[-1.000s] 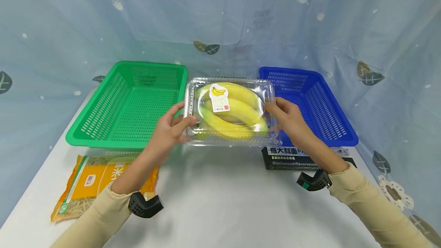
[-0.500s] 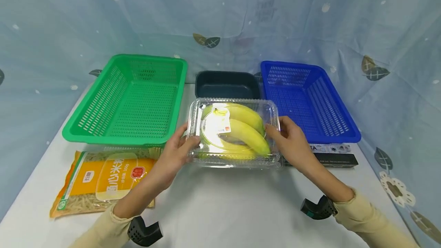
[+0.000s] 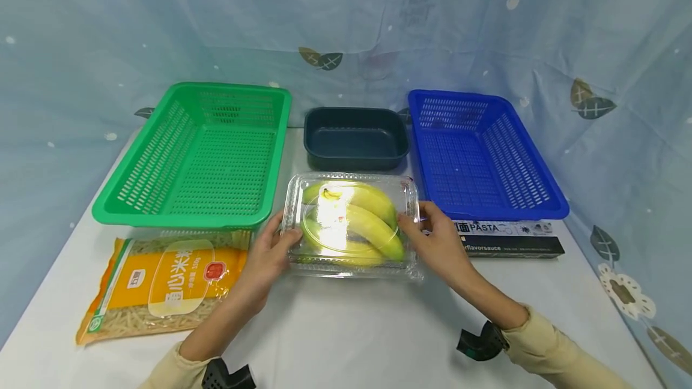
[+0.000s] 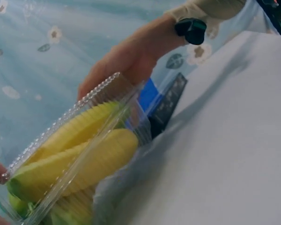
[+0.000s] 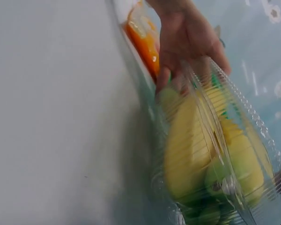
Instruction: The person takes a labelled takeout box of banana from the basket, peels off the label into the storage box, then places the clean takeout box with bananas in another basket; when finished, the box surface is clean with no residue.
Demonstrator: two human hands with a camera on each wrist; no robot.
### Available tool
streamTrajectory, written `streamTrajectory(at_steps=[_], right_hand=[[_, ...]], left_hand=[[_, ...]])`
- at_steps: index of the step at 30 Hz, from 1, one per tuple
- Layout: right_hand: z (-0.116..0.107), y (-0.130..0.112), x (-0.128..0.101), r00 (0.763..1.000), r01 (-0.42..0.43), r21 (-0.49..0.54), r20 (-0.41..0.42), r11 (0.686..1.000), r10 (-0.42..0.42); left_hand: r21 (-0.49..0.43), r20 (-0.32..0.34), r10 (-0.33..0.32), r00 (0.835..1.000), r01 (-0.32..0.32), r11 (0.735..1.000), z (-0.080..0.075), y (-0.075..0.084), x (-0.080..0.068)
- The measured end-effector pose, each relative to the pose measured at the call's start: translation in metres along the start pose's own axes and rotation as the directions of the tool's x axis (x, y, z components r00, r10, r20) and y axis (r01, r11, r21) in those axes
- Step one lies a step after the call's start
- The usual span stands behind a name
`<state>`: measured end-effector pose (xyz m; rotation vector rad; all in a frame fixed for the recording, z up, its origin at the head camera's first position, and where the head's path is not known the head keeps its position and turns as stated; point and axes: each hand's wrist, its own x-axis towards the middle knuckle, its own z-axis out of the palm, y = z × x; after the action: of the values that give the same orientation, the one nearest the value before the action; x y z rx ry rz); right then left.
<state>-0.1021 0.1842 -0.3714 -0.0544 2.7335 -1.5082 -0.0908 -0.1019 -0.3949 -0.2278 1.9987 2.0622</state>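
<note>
A clear plastic clamshell box (image 3: 351, 227) with yellow bananas (image 3: 373, 227) inside lies low at the middle of the white table (image 3: 346, 329); I cannot tell whether it touches the cloth. My left hand (image 3: 283, 233) grips its left end, thumb on the lid. At the other end my right hand (image 3: 418, 221) grips the same way. The left wrist view shows the box (image 4: 84, 154) close up with the right hand (image 4: 126, 61) behind it. The right wrist view shows the box (image 5: 210, 150) and the left hand (image 5: 187, 37) on its far end.
A green basket (image 3: 189, 155) stands at the back left, a blue basket (image 3: 481, 155) at the back right, and a dark tray (image 3: 354, 137) between them. An orange bag of noodles (image 3: 157, 284) lies at the front left. A black pasta box (image 3: 508, 245) lies by the blue basket.
Both hands have brought the banana box down and toward me, from level with the baskets to low over the table. The dark tray behind it has come into view.
</note>
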Motion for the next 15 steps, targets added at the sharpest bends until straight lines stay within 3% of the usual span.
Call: streamTrajectory(at_steps=[15], right_hand=[[0.025,0.013,0.035,0.990,-0.139,0.076,-0.013,0.987,0.140]], left_hand=[[0.079,-0.115,0.037,0.993,-0.028,0.997,0.002,-0.014,0.033]])
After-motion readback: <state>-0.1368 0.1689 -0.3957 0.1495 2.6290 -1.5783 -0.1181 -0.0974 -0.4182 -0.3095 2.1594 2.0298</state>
